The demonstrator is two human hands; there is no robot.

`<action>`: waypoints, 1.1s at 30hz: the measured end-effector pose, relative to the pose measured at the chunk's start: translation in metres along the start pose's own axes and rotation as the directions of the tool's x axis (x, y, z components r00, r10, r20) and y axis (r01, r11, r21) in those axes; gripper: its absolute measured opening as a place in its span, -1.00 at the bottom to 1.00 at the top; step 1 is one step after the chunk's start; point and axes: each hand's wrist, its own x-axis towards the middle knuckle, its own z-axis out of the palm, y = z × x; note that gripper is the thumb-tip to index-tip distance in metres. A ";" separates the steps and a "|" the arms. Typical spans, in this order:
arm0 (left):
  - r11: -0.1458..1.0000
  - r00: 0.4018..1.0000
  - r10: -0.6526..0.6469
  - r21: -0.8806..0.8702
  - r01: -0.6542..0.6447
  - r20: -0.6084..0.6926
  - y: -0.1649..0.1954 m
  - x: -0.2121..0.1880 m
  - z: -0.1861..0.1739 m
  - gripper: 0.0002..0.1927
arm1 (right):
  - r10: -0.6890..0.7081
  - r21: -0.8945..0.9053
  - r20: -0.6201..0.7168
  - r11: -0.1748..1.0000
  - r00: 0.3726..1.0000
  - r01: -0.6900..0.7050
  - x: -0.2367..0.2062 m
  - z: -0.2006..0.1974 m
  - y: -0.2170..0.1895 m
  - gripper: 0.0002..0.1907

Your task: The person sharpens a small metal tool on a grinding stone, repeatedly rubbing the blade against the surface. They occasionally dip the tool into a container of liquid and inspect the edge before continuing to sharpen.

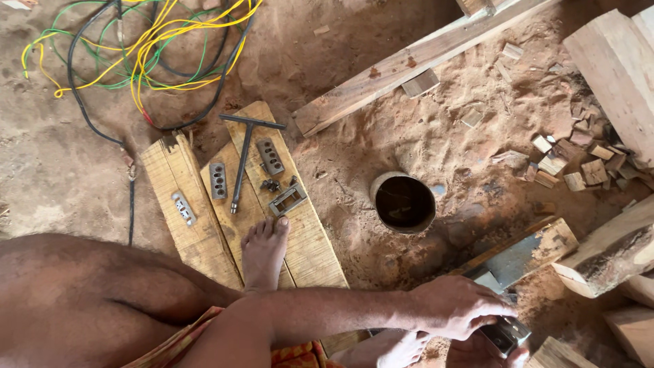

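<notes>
My left hand point(455, 307) reaches across from the lower left and closes over a small grey metal block point(505, 334) at the bottom right. My right hand point(477, 356) is only partly in view at the bottom edge; its fingers curl under the same block. Just beyond the hands, a long flat metal blade point(519, 255) lies on a wooden block point(555, 238). My bare foot point(264, 249) rests on pale wooden planks point(178, 197) to the left.
On the planks lie a T-handled wrench point(244, 160), perforated metal pieces point(218, 180) and a small metal frame point(287, 200). A round pipe opening point(403, 202) sits in the sawdust. Tangled wires point(146, 48) are far left, with a long beam point(409, 65) and wood offcuts point(579, 160) at the right.
</notes>
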 end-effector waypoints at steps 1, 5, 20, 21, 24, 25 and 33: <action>1.000 1.000 0.009 0.004 -0.009 -0.006 -0.002 0.000 0.001 -0.50 | -0.009 0.003 -0.001 1.000 1.000 0.009 -0.001 0.000 0.000 0.04; 1.000 1.000 -0.007 -0.029 0.007 -0.003 -0.005 -0.001 0.005 -0.51 | 0.031 -0.041 0.002 0.999 1.000 -0.030 -0.003 0.004 -0.002 0.08; 0.996 1.000 0.023 -0.086 -0.022 0.009 -0.002 -0.006 -0.009 -0.48 | 0.037 0.054 0.027 0.998 0.999 -0.039 0.012 -0.025 0.023 0.11; 0.997 1.000 0.031 -0.075 -0.030 0.002 -0.002 -0.007 -0.008 -0.47 | 0.023 0.072 0.023 0.997 0.999 -0.025 0.012 -0.024 0.025 0.11; 0.997 0.999 0.041 -0.066 -0.041 0.008 -0.003 -0.008 -0.009 -0.45 | -0.046 0.089 -0.004 0.995 0.999 0.046 0.009 -0.015 0.023 0.10; 0.997 0.999 0.042 -0.066 -0.041 0.013 -0.003 -0.008 -0.010 -0.45 | -0.017 0.076 -0.020 0.997 1.000 0.019 0.007 -0.010 0.021 0.09; 0.987 0.994 0.024 0.161 -0.006 -0.107 0.012 -0.015 -0.028 -0.49 | 0.043 0.212 -0.023 0.977 0.999 -0.037 -0.001 0.019 0.012 0.05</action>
